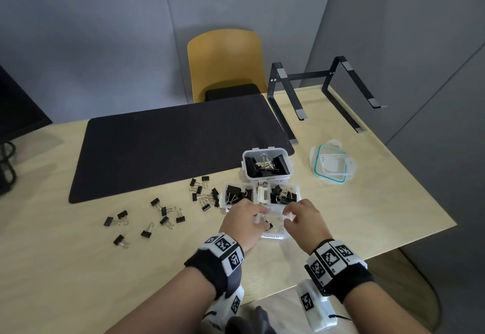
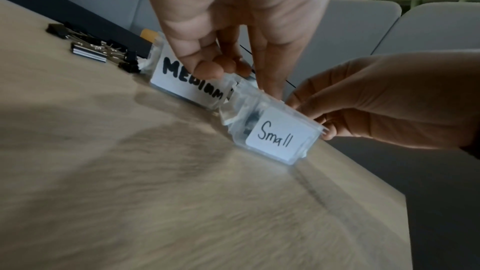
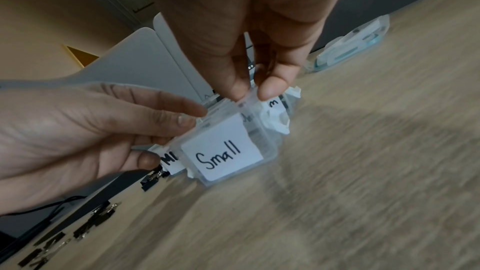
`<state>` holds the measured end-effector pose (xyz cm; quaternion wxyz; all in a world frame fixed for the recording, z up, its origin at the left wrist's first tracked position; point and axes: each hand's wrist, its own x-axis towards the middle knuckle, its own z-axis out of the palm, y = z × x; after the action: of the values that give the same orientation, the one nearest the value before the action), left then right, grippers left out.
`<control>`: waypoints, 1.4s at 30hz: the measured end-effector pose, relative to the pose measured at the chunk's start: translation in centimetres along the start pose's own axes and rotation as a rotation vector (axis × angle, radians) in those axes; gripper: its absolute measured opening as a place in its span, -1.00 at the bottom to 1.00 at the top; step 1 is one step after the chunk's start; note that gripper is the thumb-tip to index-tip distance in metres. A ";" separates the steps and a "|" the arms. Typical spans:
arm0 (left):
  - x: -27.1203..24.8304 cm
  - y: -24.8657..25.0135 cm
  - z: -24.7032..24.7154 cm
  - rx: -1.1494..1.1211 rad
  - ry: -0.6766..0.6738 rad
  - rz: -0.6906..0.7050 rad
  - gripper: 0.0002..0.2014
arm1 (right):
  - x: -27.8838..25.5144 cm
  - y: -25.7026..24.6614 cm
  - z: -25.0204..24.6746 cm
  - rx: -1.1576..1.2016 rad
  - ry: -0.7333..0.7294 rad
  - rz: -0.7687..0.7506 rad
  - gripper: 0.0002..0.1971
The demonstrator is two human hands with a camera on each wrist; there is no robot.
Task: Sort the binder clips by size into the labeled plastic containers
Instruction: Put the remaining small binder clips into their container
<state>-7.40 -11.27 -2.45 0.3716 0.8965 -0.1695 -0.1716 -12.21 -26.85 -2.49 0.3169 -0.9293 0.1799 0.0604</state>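
A clear plastic container labelled "Small" stands near the table's front edge. My left hand grips its left side between thumb and fingers. My right hand pinches its right rim. A small black clip shows inside it. Just behind stand two containers labelled "Medium", both holding black clips. The "Large" container is farther back with big clips. Several loose black binder clips lie scattered to the left.
A dark desk mat covers the table's middle. At right, clear lids with a teal seal are stacked. A black laptop stand is at the far right corner, a yellow chair behind. The table's front edge is close.
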 end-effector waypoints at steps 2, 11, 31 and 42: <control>-0.2 -0.4 -0.2 0.001 0.013 0.016 -0.77 | 0.0 -0.1 0.0 -0.008 0.002 -0.006 -0.82; -1.3 -5.0 -4.0 0.112 0.179 -0.007 -0.87 | -0.3 -3.9 0.1 -0.058 0.019 -0.194 -0.76; -2.1 -12.0 -8.7 0.469 0.086 -0.156 -0.85 | 1.3 -11.9 10.8 -0.228 -0.280 -0.356 -0.50; -2.0 -11.5 -8.4 0.475 0.087 -0.235 -0.69 | 1.5 -12.4 11.7 -0.232 -0.191 -0.299 -0.76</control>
<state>-3.52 2.35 -4.82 0.1352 0.9787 -0.0835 -0.1302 -6.15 -11.04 -5.04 0.2290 -0.9659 0.0013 0.1207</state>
